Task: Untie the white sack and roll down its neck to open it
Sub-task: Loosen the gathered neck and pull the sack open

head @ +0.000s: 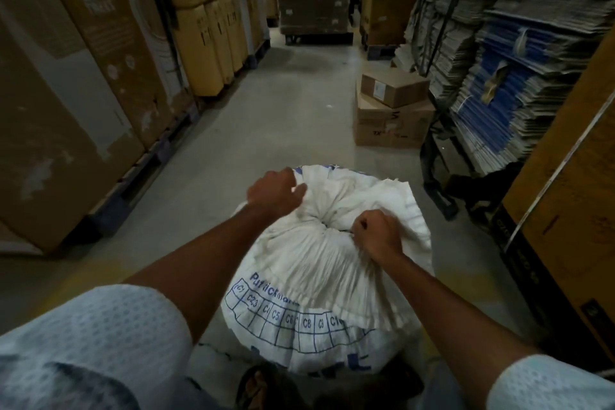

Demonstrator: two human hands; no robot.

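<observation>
A full white woven sack (319, 280) with blue printed lettering and a grid stands on the floor right in front of me. Its neck is gathered tight into a knot (327, 221) near the top centre, with the loose flap of fabric spread out behind it. My left hand (276, 191) rests on the flap at the upper left of the knot, fingers curled into the cloth. My right hand (376, 235) is clenched at the right side of the knot, pinching the gathered fabric or its tie; the tie itself is hidden.
I stand in a narrow warehouse aisle with a grey concrete floor (266, 116). Tall cardboard cartons (83, 76) on pallets line the left. Two stacked small boxes (392, 106) and shelves of flattened cartons (499, 76) are on the right. My sandalled foot (263, 386) is by the sack.
</observation>
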